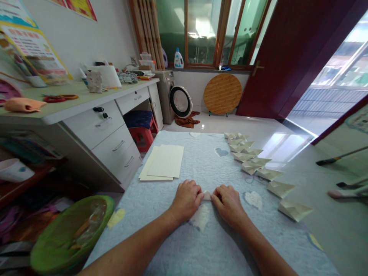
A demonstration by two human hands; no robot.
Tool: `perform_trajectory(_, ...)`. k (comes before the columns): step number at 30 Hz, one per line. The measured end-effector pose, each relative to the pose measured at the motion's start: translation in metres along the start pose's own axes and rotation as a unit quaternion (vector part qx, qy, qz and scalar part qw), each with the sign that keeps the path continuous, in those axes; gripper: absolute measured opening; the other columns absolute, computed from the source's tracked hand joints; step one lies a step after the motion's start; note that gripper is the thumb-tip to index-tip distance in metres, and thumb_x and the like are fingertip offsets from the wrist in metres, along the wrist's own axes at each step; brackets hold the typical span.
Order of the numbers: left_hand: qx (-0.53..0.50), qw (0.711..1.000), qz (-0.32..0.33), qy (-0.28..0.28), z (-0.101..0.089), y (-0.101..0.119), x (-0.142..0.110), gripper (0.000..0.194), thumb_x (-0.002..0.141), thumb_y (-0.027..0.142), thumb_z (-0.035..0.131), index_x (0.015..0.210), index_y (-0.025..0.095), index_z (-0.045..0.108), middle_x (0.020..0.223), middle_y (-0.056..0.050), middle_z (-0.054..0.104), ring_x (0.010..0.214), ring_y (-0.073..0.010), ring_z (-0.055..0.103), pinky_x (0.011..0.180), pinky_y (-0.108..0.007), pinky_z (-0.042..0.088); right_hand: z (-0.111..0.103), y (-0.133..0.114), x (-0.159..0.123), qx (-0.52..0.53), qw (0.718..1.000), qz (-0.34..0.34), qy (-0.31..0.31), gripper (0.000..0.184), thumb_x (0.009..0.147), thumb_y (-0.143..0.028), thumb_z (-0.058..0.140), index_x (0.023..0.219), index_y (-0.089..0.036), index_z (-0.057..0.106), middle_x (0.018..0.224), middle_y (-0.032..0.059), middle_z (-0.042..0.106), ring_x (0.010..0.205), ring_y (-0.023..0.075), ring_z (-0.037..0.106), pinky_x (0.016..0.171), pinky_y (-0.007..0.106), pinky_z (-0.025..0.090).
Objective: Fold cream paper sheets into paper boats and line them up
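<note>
A small folded piece of white paper (207,196) lies at the middle of the table, pinched at both ends by my hands. My left hand (188,197) is closed on its left end. On the other end, the fingers of my right hand (228,201) are closed too. Most of the paper is hidden by the fingers; only a short strip shows between them. Ahead and to the left rest several flat sheets of paper (166,161), stacked askew. Along the right edge runs a row of folded paper boats (281,188).
A pale blue quilted cloth (201,237) covers the table. Left of it stand a white desk (106,126) with drawers and a green bin (71,234) holding some wrappers. Further off are a red stool (143,132), a washing machine (166,92) with its door ajar, and a round wooden tabletop (222,94).
</note>
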State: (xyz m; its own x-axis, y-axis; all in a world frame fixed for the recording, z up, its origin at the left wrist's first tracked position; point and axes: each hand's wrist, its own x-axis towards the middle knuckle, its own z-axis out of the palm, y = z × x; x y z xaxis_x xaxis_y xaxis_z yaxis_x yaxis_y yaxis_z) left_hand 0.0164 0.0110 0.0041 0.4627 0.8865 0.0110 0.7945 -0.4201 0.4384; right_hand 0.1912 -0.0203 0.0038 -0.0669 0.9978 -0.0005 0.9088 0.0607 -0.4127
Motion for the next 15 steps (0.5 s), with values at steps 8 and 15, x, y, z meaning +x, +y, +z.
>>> perform_trajectory(8,0.026,0.999,-0.023,0.003,-0.0015,0.0057,-0.0018,0.02,0.094,0.032,0.055,0.086,0.019,0.068,0.095,-0.006,0.064,0.096,-0.0235,0.054,0.082,-0.036,0.037,0.0,-0.0024,0.0006,-0.02,1.0,0.012,0.004,0.019,0.091,-0.023,0.056,0.076,-0.019,0.066,0.081,0.003,0.067,0.083,0.0205,0.054,0.074,0.031,0.029)
perform_trajectory(15,0.009,0.999,-0.047,0.003,-0.0025,0.0059,-0.0018,0.018,0.09,0.034,0.062,0.082,0.019,0.068,0.093,-0.005,0.065,0.097,-0.0232,0.055,0.082,-0.035,0.037,-0.0014,-0.0031,0.0011,-0.018,1.0,0.019,-0.002,0.019,0.091,-0.024,0.057,0.076,-0.019,0.066,0.081,0.0035,0.068,0.083,0.0208,0.055,0.074,0.031,0.029)
